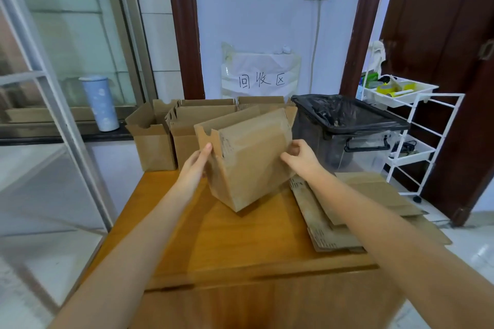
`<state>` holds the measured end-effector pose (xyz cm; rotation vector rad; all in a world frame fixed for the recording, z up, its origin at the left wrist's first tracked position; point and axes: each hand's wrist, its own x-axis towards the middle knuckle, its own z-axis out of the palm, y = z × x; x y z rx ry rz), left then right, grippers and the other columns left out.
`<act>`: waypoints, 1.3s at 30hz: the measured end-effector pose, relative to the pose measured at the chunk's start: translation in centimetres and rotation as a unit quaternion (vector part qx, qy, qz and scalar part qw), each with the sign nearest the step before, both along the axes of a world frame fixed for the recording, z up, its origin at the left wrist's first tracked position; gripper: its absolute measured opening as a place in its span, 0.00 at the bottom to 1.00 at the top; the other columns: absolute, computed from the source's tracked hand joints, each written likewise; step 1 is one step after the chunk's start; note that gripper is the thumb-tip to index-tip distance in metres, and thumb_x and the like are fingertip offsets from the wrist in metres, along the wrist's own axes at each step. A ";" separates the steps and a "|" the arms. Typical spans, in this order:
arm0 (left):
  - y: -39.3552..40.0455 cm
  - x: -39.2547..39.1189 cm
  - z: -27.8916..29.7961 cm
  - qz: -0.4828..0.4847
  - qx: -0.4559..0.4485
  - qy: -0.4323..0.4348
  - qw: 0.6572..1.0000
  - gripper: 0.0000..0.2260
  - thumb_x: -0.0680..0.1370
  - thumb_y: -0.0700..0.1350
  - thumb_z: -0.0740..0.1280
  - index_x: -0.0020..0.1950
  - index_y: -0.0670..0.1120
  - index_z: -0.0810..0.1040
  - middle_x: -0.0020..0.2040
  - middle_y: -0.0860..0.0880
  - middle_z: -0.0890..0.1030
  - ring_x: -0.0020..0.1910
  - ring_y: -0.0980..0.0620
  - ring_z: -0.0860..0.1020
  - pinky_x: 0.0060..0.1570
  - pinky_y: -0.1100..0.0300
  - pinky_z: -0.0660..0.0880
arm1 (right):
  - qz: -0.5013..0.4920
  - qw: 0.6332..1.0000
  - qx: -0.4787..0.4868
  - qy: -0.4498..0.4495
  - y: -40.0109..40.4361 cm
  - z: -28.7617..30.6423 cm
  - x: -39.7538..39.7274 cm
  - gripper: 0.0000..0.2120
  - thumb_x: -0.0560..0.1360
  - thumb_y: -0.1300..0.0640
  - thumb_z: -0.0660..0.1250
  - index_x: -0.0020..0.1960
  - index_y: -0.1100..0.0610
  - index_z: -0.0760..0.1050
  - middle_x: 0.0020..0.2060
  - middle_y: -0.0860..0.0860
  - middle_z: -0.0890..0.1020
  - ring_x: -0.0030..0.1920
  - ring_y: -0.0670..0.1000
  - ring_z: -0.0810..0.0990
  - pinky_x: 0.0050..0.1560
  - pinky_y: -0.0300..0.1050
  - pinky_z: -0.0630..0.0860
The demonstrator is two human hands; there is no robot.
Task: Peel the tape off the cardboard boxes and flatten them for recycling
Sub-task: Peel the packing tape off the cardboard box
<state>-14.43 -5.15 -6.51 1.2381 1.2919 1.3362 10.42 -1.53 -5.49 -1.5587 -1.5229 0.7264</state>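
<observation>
Your left hand (197, 162) presses flat against the tilted box (248, 160); your right hand (302, 155) pinches its opposite side, over the table (240, 243).

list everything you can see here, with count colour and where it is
held box: 1, brown, tilted on the table
table: 1, orange wood, centre
open boxes: about 3, brown, behind the table
flat cardboard: a pile, brown, table's right side
bin: 1, clear with black bag, right of the boxes
paper sign: 1, white, on wall
cart: 1, white, far right
cup: 1, blue, window ledge
hands: 2, left and right hold the box sides
</observation>
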 end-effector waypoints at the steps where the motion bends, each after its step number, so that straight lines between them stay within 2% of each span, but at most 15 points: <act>1: -0.4 -0.4 0.1 0.014 -0.015 -0.011 1.000 0.25 0.77 0.64 0.57 0.68 0.50 0.70 0.67 0.48 0.72 0.68 0.45 0.68 0.65 0.49 0.68 | 0.013 1.000 0.012 -0.005 -0.8 0.1 -0.2 0.31 0.76 0.53 0.68 0.74 0.58 0.60 0.67 0.56 0.71 0.65 0.56 0.72 0.60 0.46 0.71; 5: -2.4 -1.8 0.3 0.040 -0.076 -0.046 0.995 0.36 0.75 0.70 0.52 0.75 0.49 0.64 0.70 0.44 0.71 0.68 0.42 0.69 0.67 0.41 0.67 | 0.075 0.996 0.047 -0.001 -4.1 0.4 -0.6 0.33 0.73 0.50 0.72 0.73 0.54 0.62 0.62 0.51 0.72 0.61 0.52 0.71 0.56 0.44 0.71; 7: -3.3 -2.3 0.2 0.054 -0.098 -0.056 0.992 0.37 0.75 0.72 0.48 0.73 0.48 0.67 0.67 0.42 0.74 0.64 0.42 0.72 0.63 0.43 0.70 | 0.125 0.991 0.046 0.010 -5.7 0.6 -0.6 0.35 0.72 0.49 0.72 0.74 0.50 0.60 0.63 0.47 0.70 0.63 0.49 0.69 0.57 0.38 0.69; 9: -4.0 -2.5 0.2 0.063 -0.112 -0.063 0.990 0.36 0.76 0.71 0.46 0.70 0.47 0.70 0.63 0.42 0.77 0.60 0.42 0.74 0.58 0.46 0.72 | 0.177 0.983 0.031 0.034 -7.2 0.6 -0.6 0.39 0.72 0.51 0.72 0.76 0.47 0.55 0.65 0.42 0.67 0.64 0.44 0.67 0.53 0.27 0.68; 11: -4.6 -2.5 0.2 0.070 -0.127 -0.064 0.987 0.34 0.77 0.70 0.45 0.67 0.47 0.72 0.59 0.42 0.78 0.58 0.42 0.75 0.59 0.45 0.72 | 0.209 0.977 0.017 0.037 -8.2 0.2 -0.7 0.41 0.72 0.52 0.72 0.77 0.46 0.51 0.65 0.40 0.67 0.63 0.41 0.67 0.51 0.24 0.68; 12: -5.0 -2.5 0.2 0.075 -0.136 -0.063 0.986 0.33 0.77 0.70 0.46 0.66 0.47 0.72 0.58 0.42 0.78 0.57 0.42 0.75 0.61 0.45 0.72 | 0.217 0.976 0.010 0.031 -8.5 -0.1 -0.7 0.43 0.72 0.52 0.72 0.77 0.45 0.49 0.66 0.40 0.66 0.64 0.41 0.68 0.56 0.26 0.68; 15: -5.7 -2.7 0.1 0.088 -0.163 -0.057 0.981 0.31 0.79 0.68 0.48 0.64 0.46 0.73 0.58 0.41 0.79 0.57 0.41 0.76 0.62 0.43 0.72 | 0.214 0.977 -0.003 0.021 -9.2 -1.1 -1.0 0.45 0.70 0.48 0.73 0.77 0.47 0.49 0.70 0.45 0.65 0.68 0.46 0.67 0.69 0.47 0.67; 18: -6.3 -2.9 -0.2 0.091 -0.158 -0.095 0.979 0.25 0.80 0.64 0.51 0.63 0.46 0.72 0.57 0.42 0.78 0.57 0.42 0.76 0.61 0.46 0.73 | 0.188 0.982 -0.006 0.028 -9.9 -1.5 -1.4 0.43 0.71 0.44 0.71 0.77 0.49 0.50 0.69 0.46 0.66 0.66 0.48 0.69 0.65 0.54 0.72; 20: -6.9 -2.7 -0.5 0.074 -0.134 -0.121 0.981 0.21 0.81 0.61 0.54 0.61 0.46 0.72 0.55 0.44 0.78 0.55 0.45 0.76 0.58 0.50 0.73 | 0.149 0.988 -0.002 0.045 -10.1 -1.6 -1.6 0.41 0.72 0.44 0.70 0.77 0.50 0.51 0.69 0.48 0.68 0.65 0.50 0.71 0.63 0.56 0.74; 24: -7.4 -2.5 -1.4 0.018 -0.087 -0.067 0.994 0.22 0.80 0.57 0.60 0.71 0.48 0.69 0.67 0.46 0.74 0.67 0.45 0.70 0.69 0.46 0.65 | 0.073 0.996 0.000 0.042 -9.8 -1.6 -1.6 0.37 0.72 0.40 0.68 0.75 0.52 0.57 0.67 0.50 0.71 0.62 0.52 0.74 0.59 0.59 0.76; 29: -8.4 -2.6 -2.2 -0.010 -0.103 -0.027 0.994 0.17 0.79 0.57 0.62 0.63 0.51 0.71 0.64 0.47 0.74 0.64 0.46 0.71 0.67 0.46 0.68 | 0.043 0.999 -0.021 -0.013 -10.3 -2.0 -1.7 0.33 0.74 0.37 0.64 0.72 0.52 0.60 0.58 0.47 0.73 0.54 0.51 0.75 0.50 0.55 0.80; 32: -9.1 -2.7 -2.8 -0.043 -0.117 -0.003 0.992 0.20 0.77 0.57 0.65 0.66 0.51 0.70 0.66 0.48 0.73 0.64 0.47 0.71 0.68 0.44 0.66 | 0.038 0.997 -0.038 -0.056 -10.9 -2.6 -2.1 0.32 0.75 0.36 0.61 0.70 0.53 0.61 0.55 0.48 0.73 0.53 0.52 0.76 0.44 0.53 0.82; 34: -9.6 -2.7 -3.3 -0.069 -0.100 0.002 0.993 0.27 0.73 0.59 0.67 0.70 0.51 0.67 0.67 0.49 0.72 0.65 0.47 0.70 0.68 0.45 0.67 | 0.025 0.996 -0.051 -0.066 -11.0 -2.8 -2.2 0.30 0.75 0.35 0.59 0.69 0.54 0.63 0.57 0.50 0.74 0.53 0.54 0.77 0.42 0.53 0.83; 36: -10.1 -2.7 -3.6 -0.087 -0.065 0.028 0.994 0.35 0.69 0.59 0.69 0.74 0.52 0.63 0.67 0.52 0.72 0.65 0.50 0.70 0.66 0.51 0.69 | 0.011 0.997 -0.065 -0.048 -10.9 -2.8 -2.1 0.29 0.76 0.36 0.57 0.67 0.55 0.63 0.58 0.52 0.74 0.53 0.54 0.77 0.42 0.52 0.83; 39: -10.3 -2.8 -3.4 -0.057 -0.008 0.123 0.991 0.36 0.71 0.54 0.72 0.76 0.51 0.59 0.67 0.55 0.69 0.65 0.54 0.69 0.63 0.55 0.70 | -0.021 0.998 -0.052 -0.007 -10.7 -2.4 -1.7 0.24 0.78 0.35 0.51 0.61 0.54 0.64 0.54 0.53 0.76 0.49 0.54 0.78 0.45 0.55 0.82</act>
